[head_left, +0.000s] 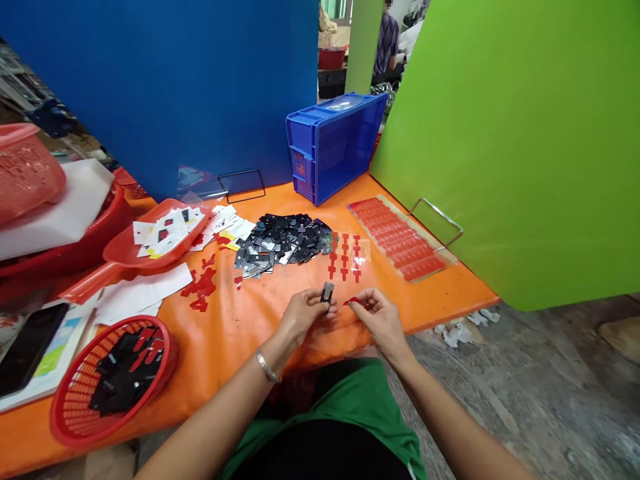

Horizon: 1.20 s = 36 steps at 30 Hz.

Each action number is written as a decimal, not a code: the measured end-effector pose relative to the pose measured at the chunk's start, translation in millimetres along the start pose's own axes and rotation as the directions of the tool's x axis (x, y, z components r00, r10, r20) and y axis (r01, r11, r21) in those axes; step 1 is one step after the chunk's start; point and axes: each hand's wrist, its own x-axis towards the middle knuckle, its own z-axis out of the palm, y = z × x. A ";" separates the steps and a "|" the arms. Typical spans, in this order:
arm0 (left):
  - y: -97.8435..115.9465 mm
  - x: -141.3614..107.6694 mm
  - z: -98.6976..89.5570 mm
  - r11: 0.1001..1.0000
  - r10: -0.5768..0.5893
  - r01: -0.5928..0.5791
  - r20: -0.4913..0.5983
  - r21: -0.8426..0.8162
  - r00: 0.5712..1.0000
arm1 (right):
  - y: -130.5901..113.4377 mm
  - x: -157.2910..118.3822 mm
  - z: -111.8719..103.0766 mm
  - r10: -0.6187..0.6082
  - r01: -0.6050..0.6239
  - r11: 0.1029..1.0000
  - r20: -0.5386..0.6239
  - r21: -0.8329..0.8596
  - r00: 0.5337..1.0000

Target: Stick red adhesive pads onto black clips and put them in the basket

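Note:
Between the thumb and fingers of my left hand [305,313] is a small dark flat plate [327,293] with a shiny grey end, held upright. My right hand [380,320], just to its right, pinches a small red sticker [352,302] by one end. The two pieces are apart. Beyond my hands lies a clear sheet with rows of red stickers [345,257]. A heap of black and silvery plates [285,240] spreads behind it to the left. Loose red pieces [201,287] lie farther left on the orange table cover [240,340].
A red basket [170,353] with dark plates and red pieces stands at front left. Behind it are a red scoop [107,250] with white cards and a phone [33,347]. A blue crate [316,160] and a large red sticker sheet [400,237] sit toward the back, by blue and green panels.

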 end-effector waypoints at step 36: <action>-32.8 -29.1 -40.7 0.997 -0.077 0.079 0.095 -0.021 0.992 | 23.4 -31.9 50.0 0.029 -0.035 0.999 0.229 0.019 0.973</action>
